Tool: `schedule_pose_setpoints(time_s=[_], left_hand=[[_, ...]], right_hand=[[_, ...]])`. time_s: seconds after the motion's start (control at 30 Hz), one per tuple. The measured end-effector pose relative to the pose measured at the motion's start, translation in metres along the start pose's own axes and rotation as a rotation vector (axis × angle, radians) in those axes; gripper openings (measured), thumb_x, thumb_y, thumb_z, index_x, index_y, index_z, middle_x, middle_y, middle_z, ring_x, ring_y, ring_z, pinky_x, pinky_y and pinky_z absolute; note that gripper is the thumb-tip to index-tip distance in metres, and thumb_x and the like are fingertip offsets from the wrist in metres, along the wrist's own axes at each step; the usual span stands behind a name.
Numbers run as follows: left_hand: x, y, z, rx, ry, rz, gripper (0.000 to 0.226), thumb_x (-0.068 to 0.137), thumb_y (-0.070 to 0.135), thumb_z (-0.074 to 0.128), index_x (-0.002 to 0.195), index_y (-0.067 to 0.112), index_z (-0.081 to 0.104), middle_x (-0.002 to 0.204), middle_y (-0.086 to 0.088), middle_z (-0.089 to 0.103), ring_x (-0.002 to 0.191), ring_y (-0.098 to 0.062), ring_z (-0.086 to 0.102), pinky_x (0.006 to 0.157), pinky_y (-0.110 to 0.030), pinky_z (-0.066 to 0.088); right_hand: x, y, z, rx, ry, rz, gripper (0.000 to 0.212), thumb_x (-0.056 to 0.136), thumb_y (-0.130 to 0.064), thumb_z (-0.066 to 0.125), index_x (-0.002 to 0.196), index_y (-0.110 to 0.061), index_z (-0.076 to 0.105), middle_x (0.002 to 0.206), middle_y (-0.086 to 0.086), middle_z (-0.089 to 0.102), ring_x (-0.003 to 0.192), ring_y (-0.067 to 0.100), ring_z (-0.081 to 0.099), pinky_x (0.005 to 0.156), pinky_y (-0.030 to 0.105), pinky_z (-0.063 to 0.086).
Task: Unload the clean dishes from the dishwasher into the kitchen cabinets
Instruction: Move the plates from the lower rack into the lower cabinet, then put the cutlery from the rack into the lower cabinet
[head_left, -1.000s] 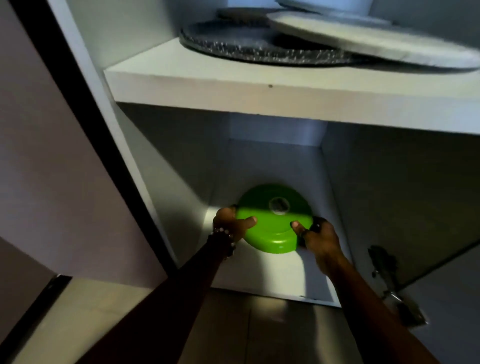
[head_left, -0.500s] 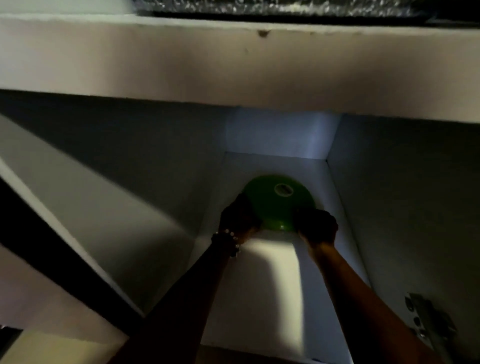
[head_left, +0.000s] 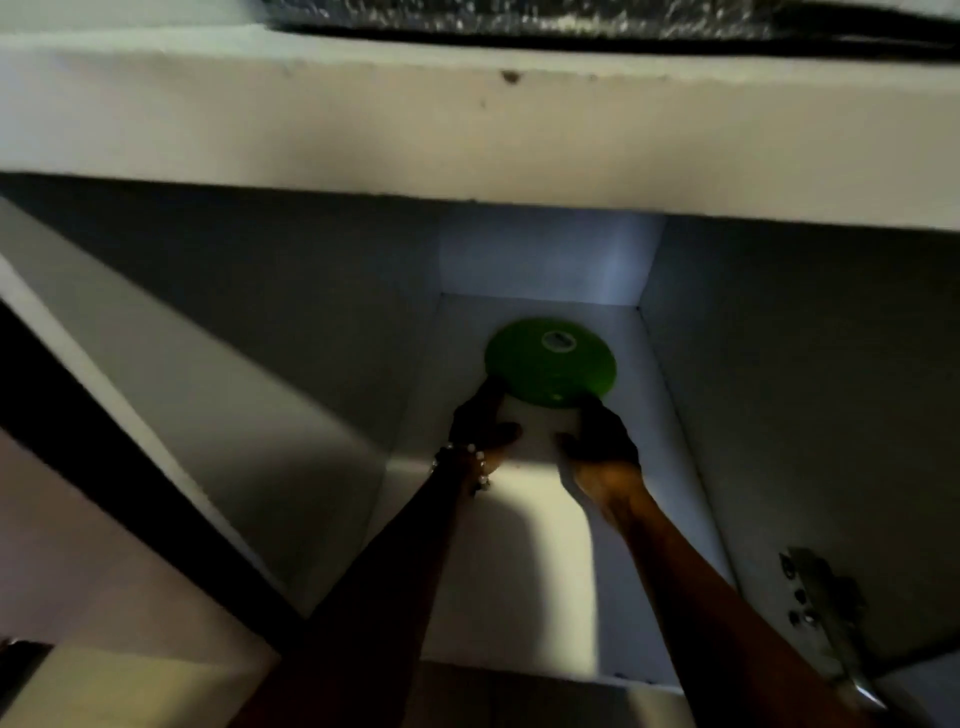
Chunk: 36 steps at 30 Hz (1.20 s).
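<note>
A green bowl (head_left: 550, 369) lies upside down on the floor of the lower cabinet compartment (head_left: 550, 571), near its back wall. My left hand (head_left: 480, 428), with a beaded bracelet at the wrist, is just in front of the bowl's left rim. My right hand (head_left: 597, 441) is in front of its right rim. Both hands have their fingers spread and thumbs apart, and the fingertips reach the near rim. In the dark I cannot tell whether they still touch it. Neither hand wraps around the bowl.
A thick white shelf (head_left: 467, 135) runs overhead, with the edge of a dark textured round tray (head_left: 597, 21) on it. A metal door hinge (head_left: 815, 603) is on the right cabinet wall. The open cabinet door (head_left: 78, 519) stands at the left.
The bowl has been pushed further back and set down. Both hands have come off its sides and drawn back towards me.
</note>
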<state>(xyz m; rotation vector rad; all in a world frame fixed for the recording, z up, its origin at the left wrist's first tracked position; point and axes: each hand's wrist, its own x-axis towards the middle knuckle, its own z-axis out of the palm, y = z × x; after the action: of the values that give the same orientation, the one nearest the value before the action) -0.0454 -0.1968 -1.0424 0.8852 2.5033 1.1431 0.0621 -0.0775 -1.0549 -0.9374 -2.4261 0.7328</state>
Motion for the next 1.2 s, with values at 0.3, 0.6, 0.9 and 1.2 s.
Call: schedule_pose_setpoints(time_s=[0.3, 0.6, 0.9, 1.2], left_hand=[[-0.105, 0.059, -0.023, 0.079, -0.198, -0.115, 0.052, 0.087, 0.008, 0.054, 0.138, 0.008, 0.046, 0.140, -0.013, 0.051, 0.130, -0.025, 0.047, 0.109, -0.027, 0.034], [-0.223, 0.179, -0.135, 0.143, -0.182, -0.207, 0.039, 0.089, 0.024, 0.038, 0.113, 0.015, 0.068, 0.122, -0.005, 0.066, 0.115, -0.026, 0.058, 0.100, -0.035, 0.043], [-0.321, 0.367, -0.321, -0.291, -0.071, -0.443, 0.023, 0.082, 0.003, 0.053, 0.093, 0.014, 0.070, 0.084, -0.011, 0.074, 0.081, -0.026, 0.071, 0.081, -0.041, 0.058], [-0.395, 0.536, -0.448, -0.544, -0.037, -0.402, 0.021, 0.088, -0.003, 0.051, 0.106, -0.006, 0.063, 0.075, -0.013, 0.064, 0.047, -0.004, 0.059, 0.042, -0.010, 0.042]], right_hand=[[-0.070, -0.070, -0.082, 0.351, -0.346, 0.276, 0.029, 0.087, -0.009, 0.065, 0.116, -0.008, 0.064, 0.114, 0.015, 0.068, 0.101, 0.032, 0.066, 0.095, 0.043, 0.052], [-0.173, -0.165, -0.254, 0.263, -0.526, 0.352, 0.020, 0.088, 0.000, 0.052, 0.090, -0.013, 0.067, 0.094, 0.018, 0.068, 0.087, 0.029, 0.065, 0.082, 0.038, 0.054], [-0.227, -0.338, -0.478, 0.639, -0.314, 0.572, 0.035, 0.090, 0.011, 0.038, 0.070, -0.009, 0.057, 0.064, 0.011, 0.055, 0.044, 0.009, 0.051, 0.040, 0.013, 0.038], [-0.267, -0.460, -0.669, 0.785, -0.092, 0.544, 0.027, 0.097, -0.008, 0.047, 0.076, -0.013, 0.061, 0.067, 0.006, 0.063, 0.051, 0.012, 0.055, 0.050, 0.022, 0.044]])
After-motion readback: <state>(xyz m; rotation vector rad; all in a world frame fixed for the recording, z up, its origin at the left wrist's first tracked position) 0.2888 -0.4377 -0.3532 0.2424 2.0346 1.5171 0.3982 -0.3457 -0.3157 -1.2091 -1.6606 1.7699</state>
